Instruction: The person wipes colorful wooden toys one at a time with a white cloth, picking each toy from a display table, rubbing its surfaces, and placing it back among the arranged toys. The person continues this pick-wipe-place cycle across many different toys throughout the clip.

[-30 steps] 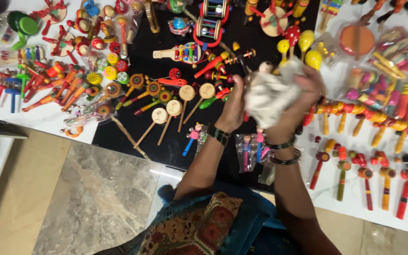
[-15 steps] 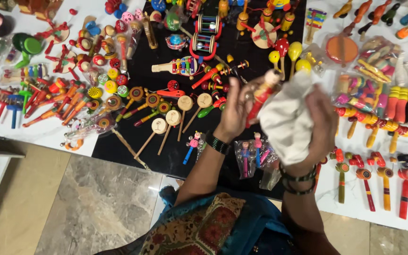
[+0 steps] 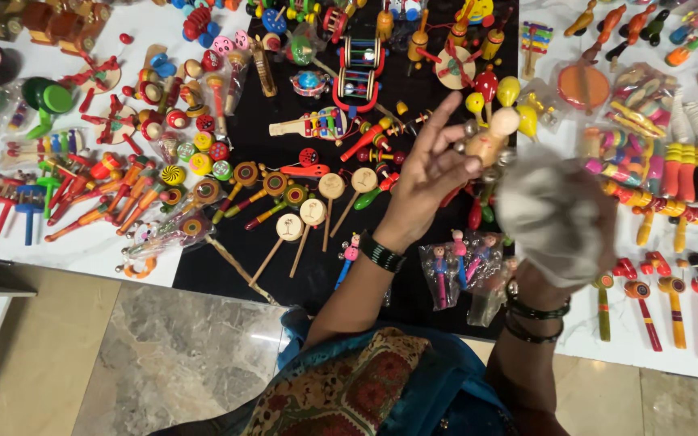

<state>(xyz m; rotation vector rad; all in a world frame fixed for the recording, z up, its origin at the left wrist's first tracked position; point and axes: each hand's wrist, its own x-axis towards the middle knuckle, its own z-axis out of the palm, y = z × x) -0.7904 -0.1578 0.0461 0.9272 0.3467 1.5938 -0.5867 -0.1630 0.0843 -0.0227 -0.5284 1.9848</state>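
Note:
My left hand (image 3: 426,173) is raised over the black cloth (image 3: 414,299) and grips a small wooden toy figure (image 3: 490,139) with a round pale head, some fingers spread. My right hand (image 3: 559,234) is wrapped in a bunched white cloth (image 3: 555,214) and holds it just right of the toy, blurred by motion. Dark bangles sit on both wrists. Under my hands lie small packets with tiny dolls (image 3: 454,270) and round wooden paddles on sticks (image 3: 309,218).
Many colourful wooden toys cover the white tables (image 3: 90,254) on both sides and the black cloth: rattles (image 3: 664,295), spinning tops, a small xylophone (image 3: 317,125), a bead abacus toy (image 3: 359,69). A marble floor (image 3: 179,355) lies below the table edge.
My hands have drifted apart and to the right. The white cloth, which covered the toy between both hands, is now bunched on my right hand, and the wooden toy is exposed in my left.

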